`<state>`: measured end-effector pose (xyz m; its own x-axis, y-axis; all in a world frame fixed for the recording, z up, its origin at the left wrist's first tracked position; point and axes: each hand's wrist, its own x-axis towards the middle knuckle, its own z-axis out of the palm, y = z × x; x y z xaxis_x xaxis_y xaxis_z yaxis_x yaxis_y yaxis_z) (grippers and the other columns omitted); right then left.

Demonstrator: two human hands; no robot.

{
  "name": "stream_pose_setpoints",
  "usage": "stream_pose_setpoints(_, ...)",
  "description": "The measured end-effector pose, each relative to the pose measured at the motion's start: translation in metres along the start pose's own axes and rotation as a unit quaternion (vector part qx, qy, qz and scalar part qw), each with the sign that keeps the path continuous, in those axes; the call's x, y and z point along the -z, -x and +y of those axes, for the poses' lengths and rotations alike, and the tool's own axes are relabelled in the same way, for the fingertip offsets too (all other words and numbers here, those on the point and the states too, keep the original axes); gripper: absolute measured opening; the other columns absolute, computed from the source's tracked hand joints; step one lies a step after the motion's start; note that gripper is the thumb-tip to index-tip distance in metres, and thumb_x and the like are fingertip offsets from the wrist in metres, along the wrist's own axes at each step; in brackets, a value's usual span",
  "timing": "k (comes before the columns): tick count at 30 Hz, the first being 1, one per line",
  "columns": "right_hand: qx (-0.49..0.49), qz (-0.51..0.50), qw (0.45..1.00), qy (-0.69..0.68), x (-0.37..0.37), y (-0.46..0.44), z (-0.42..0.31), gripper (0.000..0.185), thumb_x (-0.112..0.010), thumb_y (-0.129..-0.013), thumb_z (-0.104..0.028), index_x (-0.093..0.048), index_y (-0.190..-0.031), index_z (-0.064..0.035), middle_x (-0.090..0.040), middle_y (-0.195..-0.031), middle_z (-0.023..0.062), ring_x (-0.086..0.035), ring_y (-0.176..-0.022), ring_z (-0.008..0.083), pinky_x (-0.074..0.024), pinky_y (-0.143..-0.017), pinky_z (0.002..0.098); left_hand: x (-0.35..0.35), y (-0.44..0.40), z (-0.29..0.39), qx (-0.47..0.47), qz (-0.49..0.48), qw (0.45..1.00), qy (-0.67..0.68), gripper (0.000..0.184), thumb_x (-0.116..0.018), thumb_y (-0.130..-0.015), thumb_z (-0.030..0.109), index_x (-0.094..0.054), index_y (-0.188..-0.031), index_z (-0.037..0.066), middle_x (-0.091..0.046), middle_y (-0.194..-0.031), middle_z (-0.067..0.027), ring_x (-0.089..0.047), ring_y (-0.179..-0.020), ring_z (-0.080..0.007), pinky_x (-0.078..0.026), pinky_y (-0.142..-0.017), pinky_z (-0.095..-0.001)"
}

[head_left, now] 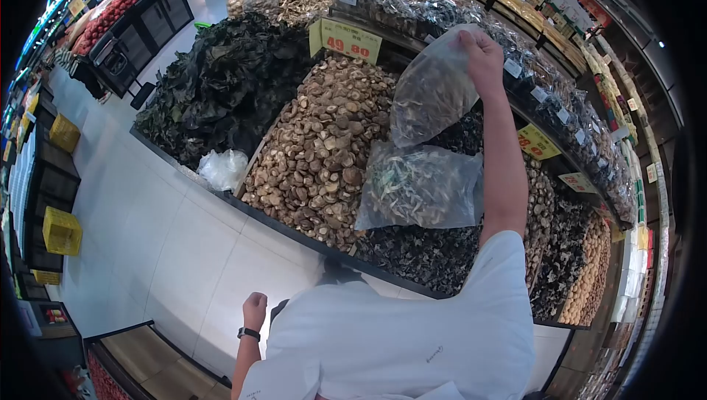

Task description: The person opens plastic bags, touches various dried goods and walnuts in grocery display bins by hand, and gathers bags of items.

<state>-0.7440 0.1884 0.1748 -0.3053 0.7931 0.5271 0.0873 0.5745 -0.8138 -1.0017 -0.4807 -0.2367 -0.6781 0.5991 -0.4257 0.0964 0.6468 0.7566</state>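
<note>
My right hand (484, 55) is raised over the display and pinches the top of a clear plastic bag (434, 94) with dull brownish dried pieces inside. Just below it, another clear bag (420, 186) of pale dried strips, perhaps mushrooms, lies on the loose goods. To its left spreads a heap of dried shiitake mushrooms (331, 135), and black dried fungus (420, 253) lies beneath and in front. My left hand (254, 312) hangs low at my side, away from the display, its fingers curled with nothing visible in them.
Dark dried seaweed (221, 91) is piled at the left, with a crumpled plastic bag (222, 170) at its front edge. Price signs (350, 41) stand along the back, before a raised shelf of packaged goods (560, 98). Yellow baskets (62, 231) stand across the aisle.
</note>
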Motion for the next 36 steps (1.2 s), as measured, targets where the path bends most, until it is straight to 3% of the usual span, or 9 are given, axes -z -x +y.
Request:
stream_pose_setpoints(8,0.005,0.0,0.998,-0.068,-0.091,0.02,-0.087,0.023,-0.061,-0.099,-0.019,-0.07,-0.088,-0.0019,-0.069,-0.08,0.0006,-0.06,-0.071,0.0055,-0.0467,-0.066,0.023,0.037,-0.042,-0.012,-0.024,-0.003,0.998,0.055,0.019,-0.061,-0.092,0.015,-0.068,-0.093,-0.003,-0.069,-0.078,-0.0104,-0.065,-0.07,-0.0168,-0.051,-0.066,-0.031)
stream_pose_setpoints(17,0.015,-0.112,0.982,-0.154,-0.296,0.089,-0.176,0.024,-0.06,-0.1,-0.019,-0.065,-0.081,-0.0062,-0.061,-0.073,-0.0035,-0.051,-0.062,0.0028,-0.0397,-0.055,0.0212,0.158,-0.107,0.018,0.03,-0.044,0.965,0.258,0.019,-0.059,-0.092,0.016,-0.067,-0.097,0.0,-0.062,-0.074,-0.003,-0.056,-0.064,-0.0092,-0.046,-0.06,-0.0237)
stream_pose_setpoints(20,-0.017,-0.127,0.974,-0.189,-0.396,0.131,-0.195,0.025,-0.062,-0.098,-0.017,-0.063,-0.075,-0.0075,-0.055,-0.068,-0.0067,-0.046,-0.061,0.0013,-0.0349,-0.053,0.021,0.214,-0.128,0.008,0.054,-0.098,0.926,0.361,0.024,-0.057,-0.096,0.021,-0.063,-0.105,0.0,-0.062,-0.08,-0.0038,-0.059,-0.069,-0.0109,-0.047,-0.062,-0.0244)
stream_pose_setpoints(23,-0.094,-0.187,0.95,-0.233,-0.493,0.179,-0.225,0.024,-0.062,-0.098,-0.015,-0.063,-0.076,-0.0055,-0.052,-0.068,-0.0088,-0.042,-0.062,0.0004,-0.0336,-0.054,0.0211,0.26,-0.133,0.026,0.042,-0.154,0.898,0.409,0.043,-0.05,-0.101,0.036,-0.056,-0.124,0.0,-0.066,-0.105,-0.0123,-0.065,-0.093,-0.0194,-0.053,-0.078,-0.0317)
stream_pose_setpoints(25,-0.074,-0.209,0.931,-0.288,-0.556,0.211,-0.242,0.024,-0.062,-0.098,-0.016,-0.063,-0.077,-0.0039,-0.051,-0.068,-0.0104,-0.041,-0.062,-0.0004,-0.0329,-0.053,0.0207,0.293,-0.133,0.051,0.082,-0.192,0.781,0.588,0.058,-0.041,-0.103,0.049,-0.047,-0.139,0.003,-0.056,-0.133,-0.0171,-0.057,-0.121,-0.027,-0.049,-0.098,-0.0417)
stream_pose_setpoints(26,-0.092,-0.231,0.919,-0.305,-0.58,0.226,-0.256,0.024,-0.062,-0.098,-0.016,-0.064,-0.078,-0.0029,-0.051,-0.069,-0.0104,-0.041,-0.063,-0.0005,-0.0327,-0.053,0.0208,0.309,-0.138,0.055,0.08,-0.191,0.783,0.587,0.058,-0.041,-0.103,0.049,-0.047,-0.139,0.003,-0.056,-0.133,-0.0171,-0.057,-0.121,-0.027,-0.049,-0.098,-0.0417)
stream_pose_setpoints(28,-0.12,-0.312,0.868,-0.367,-0.624,0.252,-0.265,0.018,-0.061,-0.099,-0.016,-0.066,-0.088,-0.0024,-0.056,-0.077,-0.0077,-0.044,-0.069,-0.0001,-0.0357,-0.058,0.0205,0.338,-0.153,0.06,0.026,-0.224,0.644,0.731,0.064,-0.036,-0.102,0.053,-0.042,-0.145,0.006,-0.049,-0.145,-0.0147,-0.048,-0.132,-0.0307,-0.043,-0.107,-0.0468)
stream_pose_setpoints(32,-0.114,-0.397,0.837,-0.36,-0.701,0.29,-0.296,0.022,-0.06,-0.099,-0.017,-0.063,-0.087,0.0004,-0.057,-0.077,-0.0033,-0.048,-0.075,0.0046,-0.0426,-0.066,0.0253,0.387,-0.19,0.035,-0.002,-0.139,0.638,0.757,0.062,-0.038,-0.102,0.052,-0.041,-0.146,0.008,-0.05,-0.144,-0.0121,-0.051,-0.129,-0.0317,-0.043,-0.107,-0.0475)
stream_pose_setpoints(36,-0.036,-0.475,0.8,-0.365,-0.779,0.299,-0.293,0.02,-0.062,-0.097,-0.017,-0.063,-0.089,0.0016,-0.058,-0.08,0.0027,-0.053,-0.073,0.0102,-0.0435,-0.068,0.0278,0.426,-0.225,-0.064,-0.021,-0.086,0.631,0.771,0.059,-0.04,-0.102,0.05,-0.042,-0.146,0.011,-0.051,-0.143,-0.0114,-0.051,-0.128,-0.0309,-0.043,-0.108,-0.0464)
